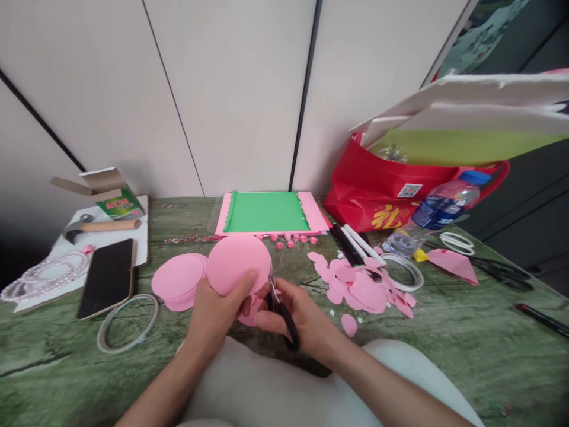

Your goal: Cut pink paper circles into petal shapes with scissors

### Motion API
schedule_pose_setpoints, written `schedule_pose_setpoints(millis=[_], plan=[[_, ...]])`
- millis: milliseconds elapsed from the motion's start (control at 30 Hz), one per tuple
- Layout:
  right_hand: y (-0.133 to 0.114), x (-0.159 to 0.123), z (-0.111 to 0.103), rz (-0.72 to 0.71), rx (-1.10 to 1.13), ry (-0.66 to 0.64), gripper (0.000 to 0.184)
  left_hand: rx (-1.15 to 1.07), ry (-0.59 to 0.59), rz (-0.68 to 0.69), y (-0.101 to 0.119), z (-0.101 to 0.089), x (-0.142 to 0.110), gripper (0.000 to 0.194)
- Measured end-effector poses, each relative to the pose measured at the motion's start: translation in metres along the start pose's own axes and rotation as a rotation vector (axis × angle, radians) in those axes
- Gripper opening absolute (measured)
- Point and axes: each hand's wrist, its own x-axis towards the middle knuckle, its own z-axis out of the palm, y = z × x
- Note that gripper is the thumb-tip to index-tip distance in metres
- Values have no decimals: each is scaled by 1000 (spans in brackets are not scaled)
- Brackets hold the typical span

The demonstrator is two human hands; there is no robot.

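My left hand (217, 311) is closed on a round pink paper disc (237, 261), thumb on top, holding it just above the table's near edge. My right hand (299, 317) grips black-handled scissors (281, 308) whose blades meet the disc's right rim. To the left of the disc lies a stack of pink paper circles (178, 280). A heap of pink petal-shaped cut-outs (360, 284) lies to the right, with one loose piece (349, 324) near my right wrist.
On the green marbled table (466, 338) lie green and pink paper sheets (267, 212), a phone (107, 276), tape rings (128, 321) (402, 271), pens (355, 244), a water bottle (433, 216), a red bag (386, 190), other scissors (500, 270), a hammer (100, 226) and beads (44, 273).
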Motion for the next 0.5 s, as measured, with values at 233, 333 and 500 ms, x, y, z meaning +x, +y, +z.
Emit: schedule_pose_setpoints(millis=[233,333,500], plan=[[0,-1,3,-12,27,3,42,24,15,16,-2,-1,0,26],[1,-1,6,-37,17,21,39,46,8,27,-1,-1,-1,25],[4,-1,7,-91,17,40,37,103,7,39,5,0,-5,31]])
